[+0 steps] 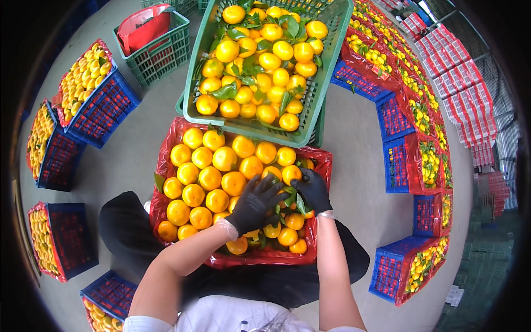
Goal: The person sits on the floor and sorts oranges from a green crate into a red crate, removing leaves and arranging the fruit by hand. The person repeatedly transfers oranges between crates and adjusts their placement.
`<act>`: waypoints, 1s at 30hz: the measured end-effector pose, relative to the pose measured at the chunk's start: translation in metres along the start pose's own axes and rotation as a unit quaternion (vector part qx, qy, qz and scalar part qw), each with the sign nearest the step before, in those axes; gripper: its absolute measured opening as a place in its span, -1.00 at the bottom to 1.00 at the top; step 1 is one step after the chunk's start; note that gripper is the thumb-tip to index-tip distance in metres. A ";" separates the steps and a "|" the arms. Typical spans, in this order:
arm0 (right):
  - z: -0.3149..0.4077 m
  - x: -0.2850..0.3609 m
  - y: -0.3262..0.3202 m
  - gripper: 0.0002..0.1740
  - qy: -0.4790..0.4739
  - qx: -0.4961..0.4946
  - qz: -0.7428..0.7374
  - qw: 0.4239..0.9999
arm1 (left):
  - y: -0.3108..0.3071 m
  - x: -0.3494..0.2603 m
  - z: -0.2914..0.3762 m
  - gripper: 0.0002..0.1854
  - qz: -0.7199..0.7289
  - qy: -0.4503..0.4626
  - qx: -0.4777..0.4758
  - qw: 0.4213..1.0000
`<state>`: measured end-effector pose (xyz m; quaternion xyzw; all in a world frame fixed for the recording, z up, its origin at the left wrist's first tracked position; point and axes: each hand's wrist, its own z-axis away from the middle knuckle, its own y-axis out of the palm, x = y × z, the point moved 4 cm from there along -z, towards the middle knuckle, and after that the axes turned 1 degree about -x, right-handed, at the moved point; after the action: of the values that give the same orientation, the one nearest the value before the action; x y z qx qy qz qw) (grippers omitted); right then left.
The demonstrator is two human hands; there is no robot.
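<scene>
A crate lined with red plastic film (286, 259) sits before me, filled with orange mandarins (210, 178). Neat rows of fruit cover its left and middle part; looser ones with leaves lie at the lower right. My left hand (255, 204), in a black glove, rests over the fruit in the middle, its palm side hidden. Also black-gloved, my right hand (313, 191) has its thumb and fingers against the right side of a mandarin (291, 175). Green leaves (299, 202) poke out just below that hand. Beyond, a tilted green plastic crate (253, 127) holds leafy mandarins (269, 61).
Blue crates (103, 106) of fruit stand along the left. More blue crates (396, 166), lined in red film, line the right side. A green crate (157, 56) at the upper left holds a red bag (143, 29). Red-and-white cartons (460, 87) are stacked far right.
</scene>
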<state>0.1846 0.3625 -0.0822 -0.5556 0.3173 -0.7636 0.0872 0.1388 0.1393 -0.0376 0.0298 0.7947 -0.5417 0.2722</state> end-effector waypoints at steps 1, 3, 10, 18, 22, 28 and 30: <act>-0.002 0.000 0.000 -0.38 0.030 0.005 0.016 0.999 | 0.002 0.000 -0.002 -0.26 -0.003 0.003 -0.005 1.000; 0.002 0.011 -0.001 -0.40 -0.015 -0.033 0.081 0.996 | 0.014 0.001 0.003 -0.25 -0.007 0.007 -0.007 1.000; -0.007 0.010 0.002 -0.30 -0.024 0.059 -0.062 0.996 | 0.026 0.024 -0.014 -0.37 -0.045 0.142 0.054 0.987; -0.021 0.053 -0.024 -0.59 -0.221 0.184 0.248 0.925 | 0.037 0.025 -0.018 -0.28 -0.001 0.124 0.065 0.990; -0.083 0.140 -0.028 -0.55 -0.175 0.119 0.178 0.961 | 0.026 0.027 -0.009 -0.25 0.006 0.115 0.054 0.992; -0.233 0.174 0.002 0.02 -0.189 -0.196 0.301 0.914 | 0.032 0.023 -0.020 -0.15 0.177 0.061 0.091 0.978; -0.218 0.182 -0.009 -0.13 -0.170 -0.180 0.296 0.922 | 0.026 0.027 -0.027 -0.20 0.289 0.045 0.096 0.951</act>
<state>-0.0780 0.3654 0.0276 -0.5639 0.5801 -0.5270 0.2603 0.1137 0.1674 -0.0653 0.3087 0.7074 -0.5118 0.3772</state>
